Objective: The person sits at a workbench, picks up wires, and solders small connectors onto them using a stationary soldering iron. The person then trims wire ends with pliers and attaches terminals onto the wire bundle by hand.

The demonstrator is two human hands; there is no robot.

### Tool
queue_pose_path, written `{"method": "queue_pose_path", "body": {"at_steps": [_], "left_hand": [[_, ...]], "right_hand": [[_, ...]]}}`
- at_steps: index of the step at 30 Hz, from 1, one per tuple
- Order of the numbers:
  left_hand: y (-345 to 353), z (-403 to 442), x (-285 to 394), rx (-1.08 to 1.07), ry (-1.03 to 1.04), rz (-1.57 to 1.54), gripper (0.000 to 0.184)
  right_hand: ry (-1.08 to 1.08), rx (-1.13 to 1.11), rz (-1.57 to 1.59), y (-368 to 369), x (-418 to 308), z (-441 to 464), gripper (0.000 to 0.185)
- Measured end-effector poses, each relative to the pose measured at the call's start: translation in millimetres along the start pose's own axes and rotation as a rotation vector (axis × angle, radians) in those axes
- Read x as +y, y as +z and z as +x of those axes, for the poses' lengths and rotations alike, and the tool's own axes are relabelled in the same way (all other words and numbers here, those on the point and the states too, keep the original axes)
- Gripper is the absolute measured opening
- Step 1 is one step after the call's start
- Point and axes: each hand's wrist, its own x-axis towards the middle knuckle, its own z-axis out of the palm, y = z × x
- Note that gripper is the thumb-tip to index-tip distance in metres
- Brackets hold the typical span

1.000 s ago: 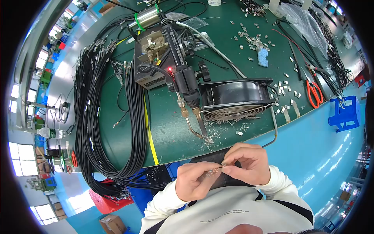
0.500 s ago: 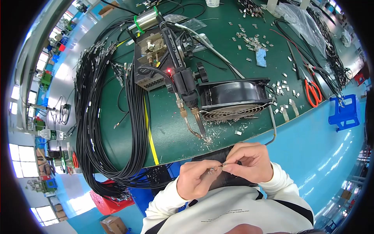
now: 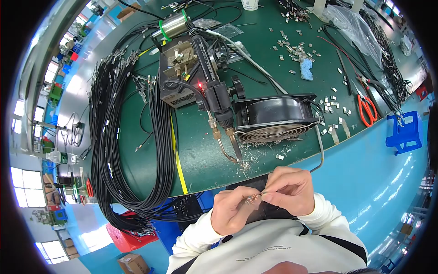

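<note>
My left hand (image 3: 234, 209) and my right hand (image 3: 291, 192) meet in front of my body, just off the table's front edge. Both are closed in a pinch on a small piece with short copper-coloured wire ends (image 3: 252, 199), mostly covered by the fingers. Above them, the soldering iron (image 3: 235, 141) is clamped in a stand with its tip pointing down, a bent metal feed tube (image 3: 223, 148) beside it. Bits of solder (image 3: 246, 168) lie under the tip. A black fan (image 3: 273, 112) stands right of the iron.
Bundled black cables (image 3: 107, 146) hang over the table's left front edge. A solder spool (image 3: 173, 25) sits on the soldering unit (image 3: 178, 96). Small metal connectors (image 3: 335, 105), a blue sponge (image 3: 306, 70) and orange-handled scissors (image 3: 366, 109) lie to the right. A blue stool (image 3: 404, 132) stands beyond.
The hands stay pinched together on the small piece, with only slight finger movement. The whole view has shifted a little; nothing on the table has visibly moved.
</note>
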Motion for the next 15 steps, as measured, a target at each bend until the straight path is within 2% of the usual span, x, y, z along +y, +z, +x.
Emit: {"method": "queue_pose_path", "body": {"at_steps": [9,14,15], "left_hand": [[4,-3,-3,0.019,-0.022,-0.041,0.013],[11,-3,-7,0.052,-0.075,-0.193,0.011],[9,-1,-6,0.003,-0.105,-0.236,0.010]], "right_hand": [[-0.065,0.033,0.010,6,5,-1,0.018],[-0.125,0.136,0.158,16,6,-2,0.018],[-0.129,0.125,0.141,15,7,-3,0.018]]}}
